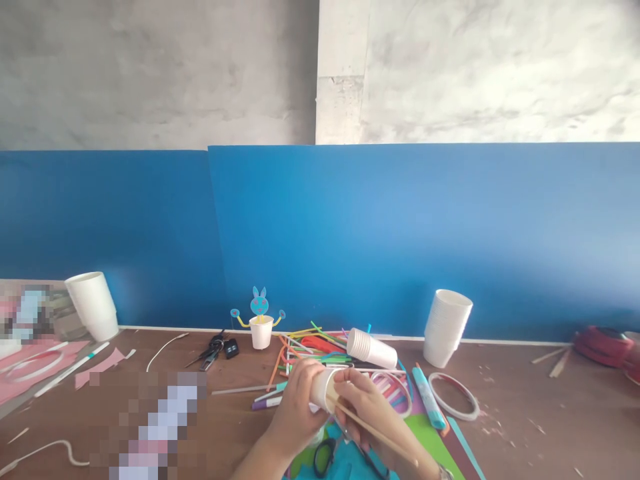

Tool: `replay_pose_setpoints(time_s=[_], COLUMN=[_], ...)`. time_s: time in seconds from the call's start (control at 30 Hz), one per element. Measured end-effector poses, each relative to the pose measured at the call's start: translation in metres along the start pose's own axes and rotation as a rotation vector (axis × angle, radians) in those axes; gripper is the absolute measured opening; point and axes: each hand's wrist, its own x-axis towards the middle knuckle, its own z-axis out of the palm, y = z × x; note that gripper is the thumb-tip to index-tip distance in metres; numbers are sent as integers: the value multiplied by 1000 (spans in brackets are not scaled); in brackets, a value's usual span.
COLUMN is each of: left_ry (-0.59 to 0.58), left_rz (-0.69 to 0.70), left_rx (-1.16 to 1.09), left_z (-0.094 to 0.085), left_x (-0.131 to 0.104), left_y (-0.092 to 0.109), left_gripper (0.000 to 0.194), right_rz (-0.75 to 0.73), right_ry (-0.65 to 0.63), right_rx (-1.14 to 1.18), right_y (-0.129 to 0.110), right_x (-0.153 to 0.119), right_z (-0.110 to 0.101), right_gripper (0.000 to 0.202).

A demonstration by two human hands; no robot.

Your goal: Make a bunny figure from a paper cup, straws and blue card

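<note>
The left hand is grasping a white paper cup above the table. The right hand is working at its mouth, where a wooden stick is slanting out; whether those fingers are gripping the stick, I cannot tell. Beyond, a cup stack is lying near colored strips. Farther back, a small cup is holding a blue paper rabbit; a taller stack is standing rightward.

Craft workspace (concrete wall), blue partition, stacked cups, scissors
</note>
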Motion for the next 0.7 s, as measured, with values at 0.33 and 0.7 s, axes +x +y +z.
replay_pose_setpoints(time_s=[0.33, 0.7], left_ry=[51, 223], left_rz=[-321, -837], left_rx=[-203, -1062], left_z=[-14, -26], left_x=[18, 35], left_y=[22, 58], left_gripper=[43, 60], right_rz=[-547, -598], right_ry=[140, 440], right_rx=[-338, -265], right_y=[-20, -11], right_x=[-33, -13], right_z=[-15, -20], right_gripper=[27, 43])
